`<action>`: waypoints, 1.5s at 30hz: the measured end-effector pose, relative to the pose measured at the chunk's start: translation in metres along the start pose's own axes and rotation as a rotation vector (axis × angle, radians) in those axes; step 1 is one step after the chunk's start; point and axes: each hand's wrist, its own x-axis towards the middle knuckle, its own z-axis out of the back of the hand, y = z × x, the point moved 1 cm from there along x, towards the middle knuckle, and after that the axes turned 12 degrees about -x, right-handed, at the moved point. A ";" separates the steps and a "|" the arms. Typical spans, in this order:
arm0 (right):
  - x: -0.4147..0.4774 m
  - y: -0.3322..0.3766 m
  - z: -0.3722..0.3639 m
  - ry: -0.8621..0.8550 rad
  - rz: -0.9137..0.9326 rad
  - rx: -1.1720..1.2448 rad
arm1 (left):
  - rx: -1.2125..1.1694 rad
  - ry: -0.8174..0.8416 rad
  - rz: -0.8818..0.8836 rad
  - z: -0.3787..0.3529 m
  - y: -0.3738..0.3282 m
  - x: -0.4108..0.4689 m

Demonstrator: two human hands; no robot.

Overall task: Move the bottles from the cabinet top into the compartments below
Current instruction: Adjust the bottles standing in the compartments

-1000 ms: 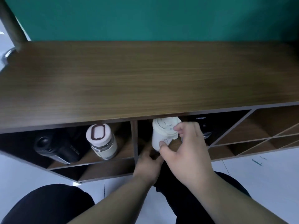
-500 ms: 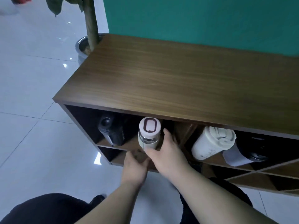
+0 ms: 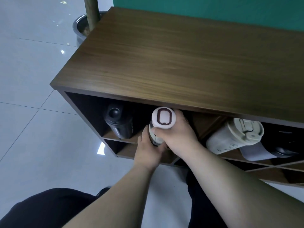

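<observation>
A glass bottle with a white lid bearing a brown ring [image 3: 163, 118] lies in the upper left compartment of the wooden cabinet [image 3: 181, 60]. My right hand [image 3: 178, 135] grips it just below the lid. My left hand [image 3: 148, 150] cups its lower body from underneath. A black bottle [image 3: 117, 123] lies to its left in the same compartment. A cream tumbler [image 3: 233, 137] rests in the compartment to the right, beside a black bottle with a grey sleeve [image 3: 269, 151]. No bottle stands on the cabinet top.
A potted plant's trunk and metal pot [image 3: 82, 27] stand at the cabinet's far left corner. A teal wall [image 3: 213, 9] runs behind the cabinet. Glossy white floor tiles [image 3: 32, 79] lie to the left. My dark-clothed knee [image 3: 49, 209] is at the lower left.
Both hands left the cream tumbler, moved left and closed on the white-lidded glass bottle. My head turned left, bringing the cabinet's left end and the floor into view.
</observation>
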 end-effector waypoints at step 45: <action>-0.034 0.071 -0.061 0.097 0.278 -0.075 | -0.235 -0.374 0.136 0.086 -0.026 0.000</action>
